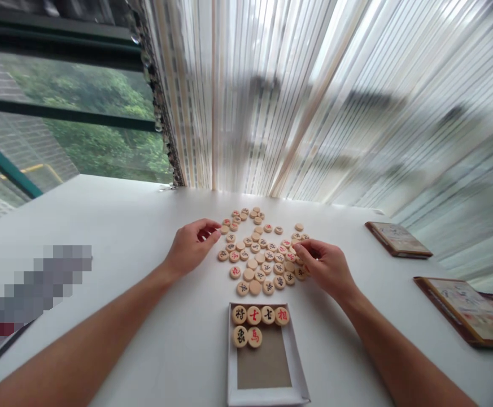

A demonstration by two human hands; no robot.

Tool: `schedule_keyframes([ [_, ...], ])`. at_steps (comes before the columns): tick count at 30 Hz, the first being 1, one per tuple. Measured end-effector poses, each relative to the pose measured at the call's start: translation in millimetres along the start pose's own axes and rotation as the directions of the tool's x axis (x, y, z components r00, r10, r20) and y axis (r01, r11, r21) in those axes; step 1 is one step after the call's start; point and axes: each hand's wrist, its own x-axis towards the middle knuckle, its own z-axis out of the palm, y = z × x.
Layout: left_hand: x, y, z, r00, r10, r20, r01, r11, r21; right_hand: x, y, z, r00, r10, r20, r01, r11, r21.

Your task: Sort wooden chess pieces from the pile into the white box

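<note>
Round wooden Chinese chess pieces (255, 247) lie scattered in a loose group on the white table, some showing red or black characters, others blank side up. My left hand (192, 244) is at the group's left edge, fingers loosely curled, thumb apart from them, the tips beside a blank piece (225, 229). On the right side, my right hand (326, 267) reaches in with thumb and forefinger together among the pieces; what lies between them is hidden. Nearest me is an open white box (295, 362) with several pieces inside, four across the top row and a black piece (240, 336) and red piece (254, 337) below.
Two flat brown-edged cases or books (398, 238) lie at the right of the table (153, 345). A blurred-out device (34, 299) lies at the left. A string curtain (246, 113) hangs along the far edge, with a window (89, 124) at the left.
</note>
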Motion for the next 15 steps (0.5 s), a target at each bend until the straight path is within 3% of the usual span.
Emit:
schedule_keyframes([
  [9,34.9,-8.9,-9.6,0.999,-0.016,-0.051,0.022,0.993,0.119,-1.2,-6.6,1.3,0.998,-0.064,0.007,0.064,0.998,-0.013],
  [15,54.1,7.4,14.9,0.996,0.076,0.043,-0.085,0.954,0.286,0.5,-2.2,3.2,0.997,-0.082,0.007,0.082,0.996,-0.035],
])
